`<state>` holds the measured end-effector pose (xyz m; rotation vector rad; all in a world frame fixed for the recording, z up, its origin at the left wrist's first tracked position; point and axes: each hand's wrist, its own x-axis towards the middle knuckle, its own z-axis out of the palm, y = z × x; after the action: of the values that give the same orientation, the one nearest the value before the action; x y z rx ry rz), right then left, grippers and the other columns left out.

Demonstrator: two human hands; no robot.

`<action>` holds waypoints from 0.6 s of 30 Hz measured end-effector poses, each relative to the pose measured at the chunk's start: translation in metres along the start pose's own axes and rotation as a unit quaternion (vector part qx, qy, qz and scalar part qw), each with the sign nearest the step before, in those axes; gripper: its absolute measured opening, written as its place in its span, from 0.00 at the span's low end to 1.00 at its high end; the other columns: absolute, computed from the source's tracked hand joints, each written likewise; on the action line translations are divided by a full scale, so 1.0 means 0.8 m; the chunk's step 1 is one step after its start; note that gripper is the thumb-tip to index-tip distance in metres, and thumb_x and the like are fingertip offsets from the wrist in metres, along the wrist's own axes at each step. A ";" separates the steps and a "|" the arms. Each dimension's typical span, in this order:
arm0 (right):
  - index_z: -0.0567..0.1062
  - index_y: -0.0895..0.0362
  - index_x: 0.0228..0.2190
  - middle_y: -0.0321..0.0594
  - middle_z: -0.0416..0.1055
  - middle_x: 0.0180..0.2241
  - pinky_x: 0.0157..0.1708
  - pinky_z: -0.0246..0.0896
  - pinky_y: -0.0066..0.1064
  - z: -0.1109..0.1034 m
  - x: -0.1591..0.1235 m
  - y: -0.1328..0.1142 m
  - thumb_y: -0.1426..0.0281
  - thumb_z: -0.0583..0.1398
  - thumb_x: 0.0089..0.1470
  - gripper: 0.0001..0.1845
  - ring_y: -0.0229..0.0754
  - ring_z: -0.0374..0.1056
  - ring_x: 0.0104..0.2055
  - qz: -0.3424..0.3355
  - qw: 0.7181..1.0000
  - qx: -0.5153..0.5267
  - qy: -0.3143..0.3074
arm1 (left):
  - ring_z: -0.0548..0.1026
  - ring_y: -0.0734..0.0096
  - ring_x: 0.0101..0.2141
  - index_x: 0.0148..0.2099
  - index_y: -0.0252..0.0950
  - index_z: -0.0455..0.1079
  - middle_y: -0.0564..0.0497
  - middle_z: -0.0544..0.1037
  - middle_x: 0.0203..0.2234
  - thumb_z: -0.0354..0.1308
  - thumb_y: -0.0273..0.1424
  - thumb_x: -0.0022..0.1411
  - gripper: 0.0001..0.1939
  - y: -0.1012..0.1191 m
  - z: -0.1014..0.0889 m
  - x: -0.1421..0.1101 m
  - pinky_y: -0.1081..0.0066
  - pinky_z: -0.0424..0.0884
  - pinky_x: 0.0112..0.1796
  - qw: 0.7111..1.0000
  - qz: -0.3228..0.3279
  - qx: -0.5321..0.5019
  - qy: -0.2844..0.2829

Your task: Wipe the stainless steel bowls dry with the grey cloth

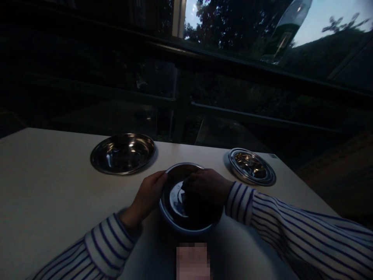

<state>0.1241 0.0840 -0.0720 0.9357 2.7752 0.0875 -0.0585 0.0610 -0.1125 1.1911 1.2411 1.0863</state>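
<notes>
A deep metal bowl sits at the near side of the white table, in front of my body. My left hand grips its left rim, thumb on top and fingers down the outside. Over the right side of the bowl, my right hand reaches inside with its fingers curled together. Shadow hides the fingertips and anything they hold. A bright patch shows on the bowl's bottom, left of the right hand.
On the white table, a wide shallow metal dish lies at the back left. Stacked-looking metal plates or lids lie at the back right. A bottle with a green label stands on a dark railing behind.
</notes>
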 end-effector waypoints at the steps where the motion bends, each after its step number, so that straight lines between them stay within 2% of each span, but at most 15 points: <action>1: 0.76 0.61 0.32 0.49 0.73 0.35 0.32 0.63 0.33 0.001 0.002 -0.001 0.76 0.54 0.54 0.10 0.45 0.70 0.36 -0.004 1.000 0.000 -0.002 | 0.76 0.62 0.28 0.44 0.33 0.73 0.48 0.81 0.29 0.53 0.40 0.54 0.21 0.000 0.000 0.000 0.66 0.69 0.32 1.000 0.002 0.006 -0.003; 5: 0.75 0.59 0.38 0.47 0.72 0.41 0.38 0.62 0.30 0.002 0.018 -0.010 0.75 0.53 0.56 0.11 0.41 0.69 0.41 -0.027 1.000 0.013 0.006 | 0.76 0.61 0.31 0.43 0.33 0.74 0.48 0.81 0.30 0.53 0.40 0.53 0.20 0.000 -0.001 0.003 0.66 0.70 0.33 1.000 0.013 0.019 0.003; 8: 0.75 0.59 0.38 0.47 0.72 0.42 0.41 0.61 0.33 0.000 0.018 -0.008 0.75 0.53 0.56 0.12 0.42 0.68 0.43 -0.034 0.999 0.019 0.010 | 0.76 0.60 0.34 0.43 0.33 0.74 0.47 0.81 0.31 0.53 0.39 0.53 0.19 -0.005 -0.003 0.004 0.65 0.70 0.35 1.000 0.014 0.012 0.006; 11: 0.76 0.61 0.35 0.49 0.73 0.39 0.40 0.61 0.36 0.000 0.006 0.001 0.78 0.54 0.53 0.11 0.45 0.69 0.41 -0.028 0.999 0.024 0.005 | 0.77 0.60 0.33 0.43 0.34 0.74 0.47 0.81 0.31 0.53 0.39 0.54 0.19 -0.009 -0.002 0.005 0.64 0.70 0.35 1.000 0.014 0.010 -0.006; 13: 0.76 0.62 0.34 0.49 0.73 0.37 0.38 0.62 0.35 0.002 0.003 0.004 0.79 0.54 0.53 0.11 0.45 0.70 0.40 -0.029 0.999 0.035 0.001 | 0.77 0.61 0.31 0.43 0.34 0.74 0.48 0.81 0.30 0.53 0.39 0.54 0.19 -0.009 -0.001 0.005 0.65 0.70 0.34 1.000 0.015 0.014 -0.009; 18: 0.75 0.63 0.38 0.49 0.72 0.40 0.40 0.61 0.31 0.008 0.023 -0.013 0.78 0.53 0.55 0.12 0.41 0.68 0.42 -0.056 0.995 0.079 0.001 | 0.76 0.61 0.32 0.41 0.34 0.75 0.48 0.81 0.30 0.53 0.38 0.54 0.17 -0.006 -0.001 0.003 0.66 0.69 0.33 0.999 0.024 0.027 0.006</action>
<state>0.1054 0.0868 -0.0828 0.8136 2.8630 -0.1516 -0.0594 0.0630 -0.1171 1.2638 1.2637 1.1030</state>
